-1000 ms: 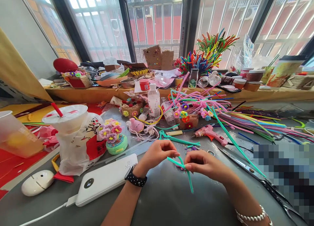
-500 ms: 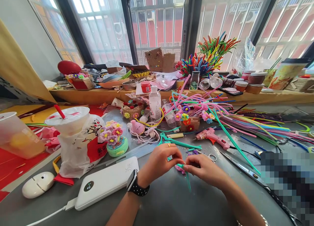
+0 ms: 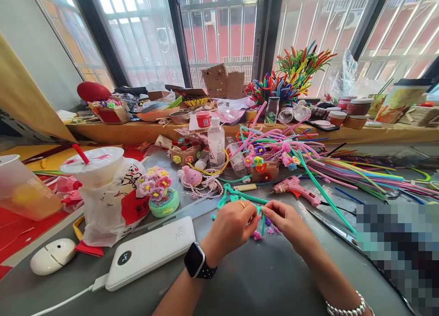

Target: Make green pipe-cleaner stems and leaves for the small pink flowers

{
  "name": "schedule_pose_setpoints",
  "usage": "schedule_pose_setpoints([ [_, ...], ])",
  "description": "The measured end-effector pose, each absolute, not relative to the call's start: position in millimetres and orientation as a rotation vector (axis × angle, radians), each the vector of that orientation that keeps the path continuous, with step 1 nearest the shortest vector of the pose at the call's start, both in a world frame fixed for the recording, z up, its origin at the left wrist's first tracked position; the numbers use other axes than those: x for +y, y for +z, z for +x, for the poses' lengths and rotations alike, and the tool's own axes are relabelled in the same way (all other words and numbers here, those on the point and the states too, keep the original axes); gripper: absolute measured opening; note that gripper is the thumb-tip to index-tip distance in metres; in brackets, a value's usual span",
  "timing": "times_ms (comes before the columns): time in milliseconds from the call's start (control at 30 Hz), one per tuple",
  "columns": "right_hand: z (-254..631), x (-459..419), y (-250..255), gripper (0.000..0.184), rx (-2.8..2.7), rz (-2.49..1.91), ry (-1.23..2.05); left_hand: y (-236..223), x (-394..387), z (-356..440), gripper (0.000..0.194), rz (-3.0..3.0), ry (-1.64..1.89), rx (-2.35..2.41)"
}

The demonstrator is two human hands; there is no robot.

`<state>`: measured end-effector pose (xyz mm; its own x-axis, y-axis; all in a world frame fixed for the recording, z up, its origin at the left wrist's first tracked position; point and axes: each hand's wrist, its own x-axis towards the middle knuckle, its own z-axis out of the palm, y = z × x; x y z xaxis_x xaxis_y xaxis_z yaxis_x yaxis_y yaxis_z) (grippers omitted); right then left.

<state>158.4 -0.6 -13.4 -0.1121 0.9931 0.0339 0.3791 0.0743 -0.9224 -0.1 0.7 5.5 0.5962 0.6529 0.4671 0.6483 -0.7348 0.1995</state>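
Observation:
My left hand [image 3: 235, 227], with a ring and a black watch [image 3: 195, 259] on the wrist, pinches a teal pipe cleaner [image 3: 263, 225]. From the right, my right hand [image 3: 283, 222] pinches the same piece, fingertips almost meeting the left ones. One end of it hangs down between the hands; the rest is mostly hidden by my fingers. Pink and purple fluffy scraps [image 3: 270, 230] lie on the table just behind. More teal pipe cleaners [image 3: 224, 195], bent and joined, rest beyond my left hand. Farther back sits a pink glue gun [image 3: 297, 189].
Long scissors [image 3: 331, 224] lie at the right, beside a blurred patch. A white power bank [image 3: 151, 252] with a cable, a bagged drink cup [image 3: 99, 192] and a pipe-cleaner flower pot [image 3: 163, 202] stand left. Behind are a bottle [image 3: 216, 144] and many pipe cleaners [image 3: 356, 172].
Both hands have come together around the teal pipe cleaner, and my left hand has turned so its back faces up. They have shifted slightly right. The crossed strands seen earlier are now largely covered.

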Motion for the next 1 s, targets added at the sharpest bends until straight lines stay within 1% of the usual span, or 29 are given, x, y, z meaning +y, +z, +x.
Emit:
schedule_pose_setpoints([
  [167, 156, -1, -15, 0.024, -1.549, -1.350, 0.985, 2, -5, 8, 0.018, 2.925, 0.900, 1.095],
  [267, 154, -3, -15, 0.022, -1.545, -1.319, 0.941, 0, -7, 11, 0.018, 2.889, 0.954, 1.131],
  [433, 152, -4, -12, 0.021, -1.572, -1.280, 0.814, 1, -6, 13, 0.017, 2.442, 0.936, 1.339],
  [533, 151, -5, -11, 0.020, -1.605, -1.295, 0.703, 1, -2, 11, 0.020, 2.182, 0.941, 1.295],
  [667, 151, -6, -12, 0.018, -1.674, -1.312, 0.588, 0, 4, 7, 0.026, 2.052, 0.930, 1.231],
  [833, 152, -6, -15, 0.015, -1.753, -1.298, 0.480, -3, 6, 5, 0.024, 2.094, 0.944, 1.259],
  [1000, 150, -6, -16, 0.015, -1.850, -1.274, 0.360, -4, 1, 9, 0.020, 2.460, 0.930, 1.475],
])
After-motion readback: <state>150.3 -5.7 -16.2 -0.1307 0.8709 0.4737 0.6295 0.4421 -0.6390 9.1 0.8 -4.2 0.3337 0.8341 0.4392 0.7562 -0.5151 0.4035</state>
